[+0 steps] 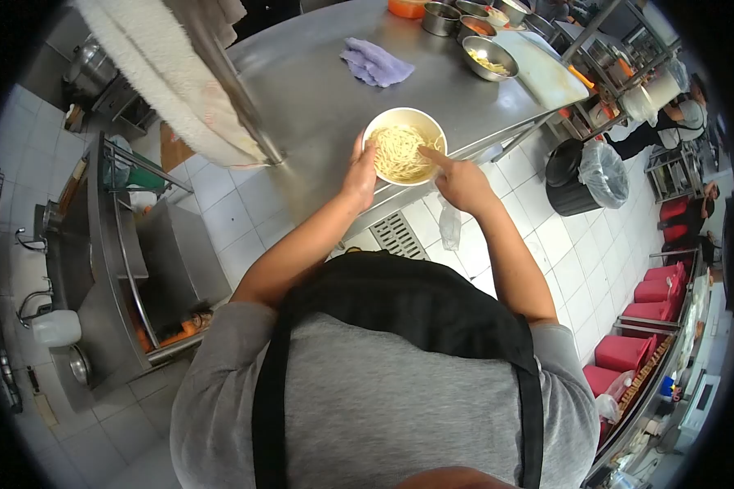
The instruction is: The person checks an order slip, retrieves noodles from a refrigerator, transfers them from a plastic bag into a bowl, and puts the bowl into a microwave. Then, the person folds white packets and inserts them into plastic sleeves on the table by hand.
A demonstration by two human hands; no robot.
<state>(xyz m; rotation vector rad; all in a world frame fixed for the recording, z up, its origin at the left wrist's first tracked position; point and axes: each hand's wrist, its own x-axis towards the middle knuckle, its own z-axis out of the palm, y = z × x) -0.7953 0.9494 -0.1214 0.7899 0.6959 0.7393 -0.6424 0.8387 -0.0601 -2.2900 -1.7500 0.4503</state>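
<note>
A white bowl [370, 167] of pale noodles [401, 152] is at the near edge of the steel table. My left hand [361, 175] is closed on its left side, with the thumb at the rim. My right hand [462, 183] reaches over the right rim, its index finger stretched onto the noodles and the other fingers curled underneath. Below that hand a clear plastic bag [449, 224] shows against the floor; whether the curled fingers hold it is hidden.
On the steel table [302, 81] lies a purple cloth [376, 63]. Metal bowls, one with yellow pieces [491, 59], stand beside a white cutting board [538, 72]. A post with a white towel [167, 73] rises at left. A black bin [575, 175] stands right; people work farther off.
</note>
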